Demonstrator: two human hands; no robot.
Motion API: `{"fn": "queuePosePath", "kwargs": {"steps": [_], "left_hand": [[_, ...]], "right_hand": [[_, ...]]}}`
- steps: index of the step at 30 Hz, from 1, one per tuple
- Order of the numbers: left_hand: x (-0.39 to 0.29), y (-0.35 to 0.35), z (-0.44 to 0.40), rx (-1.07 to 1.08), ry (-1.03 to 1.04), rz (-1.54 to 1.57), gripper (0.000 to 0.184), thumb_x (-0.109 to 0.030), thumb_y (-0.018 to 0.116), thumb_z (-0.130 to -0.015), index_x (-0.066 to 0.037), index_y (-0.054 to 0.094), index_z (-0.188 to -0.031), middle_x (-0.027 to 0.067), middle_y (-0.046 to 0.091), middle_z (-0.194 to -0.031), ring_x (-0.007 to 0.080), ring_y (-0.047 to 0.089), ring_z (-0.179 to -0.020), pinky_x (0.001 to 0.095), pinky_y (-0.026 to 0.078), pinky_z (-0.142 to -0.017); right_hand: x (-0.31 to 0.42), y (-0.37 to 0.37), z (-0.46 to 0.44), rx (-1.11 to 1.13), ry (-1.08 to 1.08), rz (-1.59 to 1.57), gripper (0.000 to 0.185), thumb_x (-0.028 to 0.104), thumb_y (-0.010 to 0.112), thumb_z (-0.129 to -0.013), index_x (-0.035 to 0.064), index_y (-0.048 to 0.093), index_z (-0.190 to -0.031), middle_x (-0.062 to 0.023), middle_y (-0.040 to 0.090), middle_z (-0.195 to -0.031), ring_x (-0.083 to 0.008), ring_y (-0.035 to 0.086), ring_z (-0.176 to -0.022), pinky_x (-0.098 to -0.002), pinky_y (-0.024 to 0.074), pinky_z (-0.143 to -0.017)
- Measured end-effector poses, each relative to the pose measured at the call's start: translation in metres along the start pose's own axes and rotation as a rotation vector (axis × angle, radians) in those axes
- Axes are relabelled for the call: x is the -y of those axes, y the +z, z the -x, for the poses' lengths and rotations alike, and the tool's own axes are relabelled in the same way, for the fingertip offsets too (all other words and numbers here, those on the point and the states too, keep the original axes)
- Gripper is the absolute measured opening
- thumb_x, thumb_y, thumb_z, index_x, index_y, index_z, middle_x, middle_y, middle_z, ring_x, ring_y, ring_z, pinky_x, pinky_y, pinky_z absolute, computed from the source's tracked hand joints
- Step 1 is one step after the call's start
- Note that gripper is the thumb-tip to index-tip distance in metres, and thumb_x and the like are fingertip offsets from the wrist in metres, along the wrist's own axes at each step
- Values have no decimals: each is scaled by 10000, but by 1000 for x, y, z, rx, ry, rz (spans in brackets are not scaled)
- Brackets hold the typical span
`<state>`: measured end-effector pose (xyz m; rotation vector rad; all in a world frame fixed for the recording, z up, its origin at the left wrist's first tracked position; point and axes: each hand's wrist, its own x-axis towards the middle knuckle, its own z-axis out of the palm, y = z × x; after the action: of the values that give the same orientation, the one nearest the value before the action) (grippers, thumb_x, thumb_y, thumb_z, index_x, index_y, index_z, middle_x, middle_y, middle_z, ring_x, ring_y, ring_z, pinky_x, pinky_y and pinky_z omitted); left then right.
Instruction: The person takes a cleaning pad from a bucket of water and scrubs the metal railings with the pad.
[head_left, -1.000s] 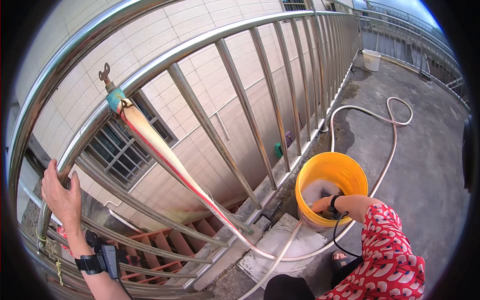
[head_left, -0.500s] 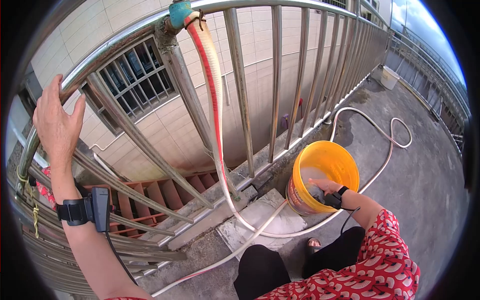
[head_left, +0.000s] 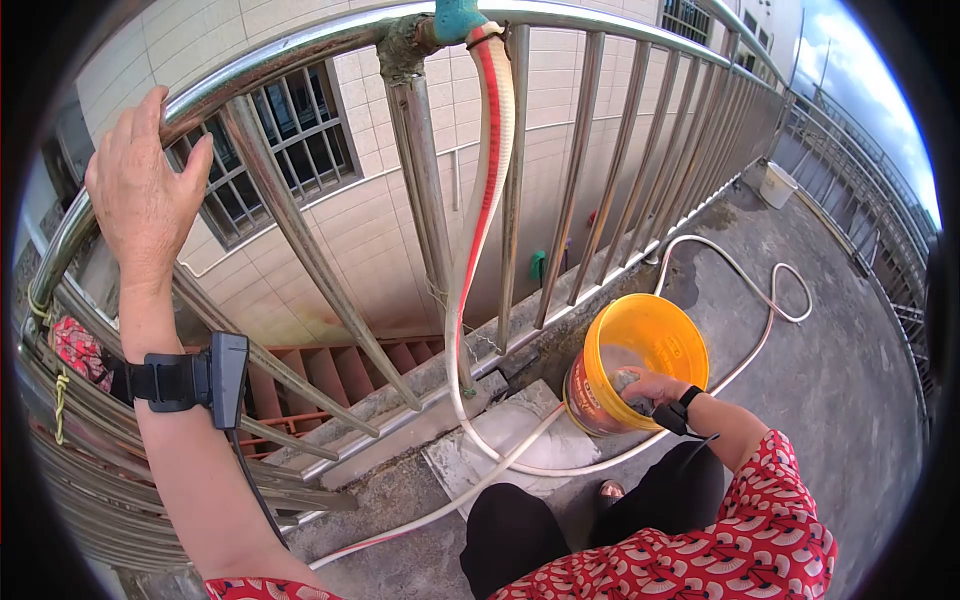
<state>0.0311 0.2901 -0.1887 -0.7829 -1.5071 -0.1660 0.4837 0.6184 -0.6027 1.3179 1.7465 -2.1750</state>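
My left hand (head_left: 148,190) rests on the metal top rail (head_left: 270,65) at the left, its thumb apart from the fingers. Inside the yellow bucket (head_left: 680,335), my right hand (head_left: 652,386) has its fingers wrapped round a small grey thing (head_left: 636,400), too small to make out. Some greyish, foamy liquid (head_left: 618,357) shows in the bucket. A white hose with a red stripe (head_left: 490,150) hangs from a teal fitting (head_left: 458,20) on the rail and runs down to the floor past the bucket.
Red stairs (head_left: 330,380) lie below, behind the railing bars (head_left: 575,170). A flat pale slab (head_left: 515,435) is on the floor by the bucket. A white bucket (head_left: 777,185) stands far back at the right. Hose loops (head_left: 790,292) lie on the grey floor.
The view has turned toward the left hand and the stairs. My right hand has risen from deep in the bucket with the grey thing. My left hand stays on the rail.
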Motion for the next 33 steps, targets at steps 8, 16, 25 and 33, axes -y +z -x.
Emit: {"fn": "queuePosePath", "kwargs": {"steps": [8,16,25,33], "left_hand": [[-2,-4,1,-21,-23,58,546,-245,740,-699,-113,549,-1194,57,586,-951,251,547,-935,400,411,-866],[3,3,4,-26,-21,19,531,-251,730,-710,-116,549,-1190,46,580,-933,244,545,-925,404,408,-857],[13,4,-4,13,38,-41,515,-284,693,-776,-124,530,-1237,68,612,-1074,251,576,-986,390,426,-903],[46,42,4,98,114,-104,461,-333,639,-847,-134,541,-1251,88,637,-1099,243,624,-992,349,491,-862]], "right_hand": [[159,31,44,-340,-396,1071,739,303,704,-669,30,399,-1285,-221,618,-985,-336,609,-965,-368,469,-854],[360,136,117,-626,-1235,1623,516,296,683,-776,139,526,-1242,-146,589,-1037,-292,642,-900,-376,530,-811],[453,165,42,-632,-1832,1182,365,237,576,-825,71,540,-1147,-217,496,-1179,-352,466,-1109,-509,398,-919],[386,165,4,-1237,-1681,2039,79,171,647,-727,110,649,-777,-8,569,-779,-165,550,-768,-297,484,-593]]}}
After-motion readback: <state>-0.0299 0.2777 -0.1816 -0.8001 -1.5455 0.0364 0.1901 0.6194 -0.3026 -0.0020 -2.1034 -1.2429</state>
